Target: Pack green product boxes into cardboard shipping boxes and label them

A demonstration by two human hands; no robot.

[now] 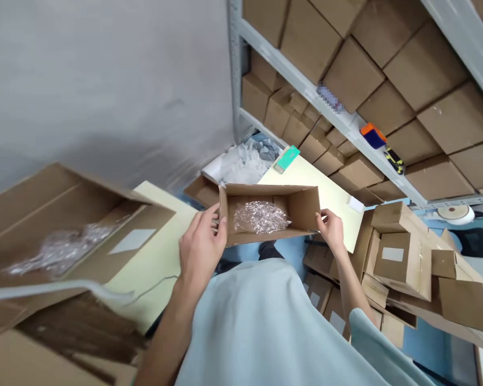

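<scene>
An open cardboard box (304, 209) is held up in front of my body, its inside turned towards me. Clear bubble wrap (261, 217) lies crumpled in it; whatever the wrap may cover cannot be made out. My left hand (203, 236) grips the box's left end, thumb on the near side and fingers partly hidden behind. At the opposite end my right hand (330, 229) pinches the edge between thumb and fingers. A pale yellow tabletop (330, 185) extends behind and beneath the box.
To the left stands a larger open carton (36, 214) with more plastic wrap (64, 246) inside. Boxes fill the metal shelf (298, 75) at the back right. A green box (287, 159) lies on the table. Open cartons (398, 262) are piled at the right.
</scene>
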